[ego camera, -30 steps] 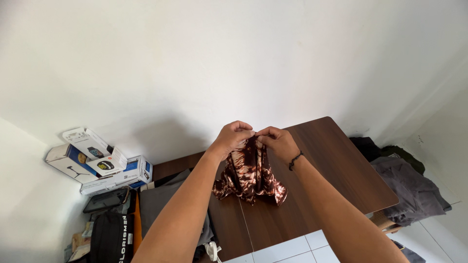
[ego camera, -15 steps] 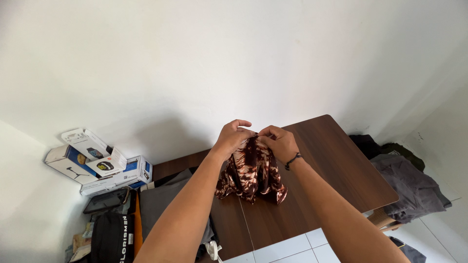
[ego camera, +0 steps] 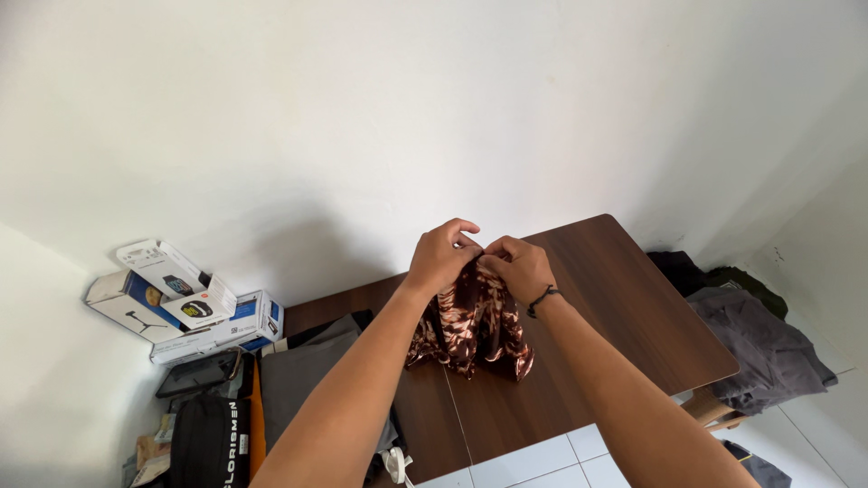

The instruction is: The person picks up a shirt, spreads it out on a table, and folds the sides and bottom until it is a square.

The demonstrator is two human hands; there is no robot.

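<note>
A brown cloth with a cream tie-dye pattern (ego camera: 475, 330) hangs in folds over a dark wooden table (ego camera: 615, 307), its lower edge resting on the tabletop. My left hand (ego camera: 443, 256) and my right hand (ego camera: 520, 268) are side by side and pinch the cloth's top edge between fingers and thumbs. A dark beaded bracelet (ego camera: 542, 300) is on my right wrist.
Several white and blue product boxes (ego camera: 181, 303) are stacked at the left against the wall. A black bag (ego camera: 210, 441) and grey fabric (ego camera: 298, 370) lie below them. A heap of dark grey clothes (ego camera: 755, 348) sits to the right of the table. White floor tiles (ego camera: 542, 461) show below.
My left hand has shifted a little right and up along the cloth's top edge, bunching the cloth narrower. My right hand has stayed nearly in place.
</note>
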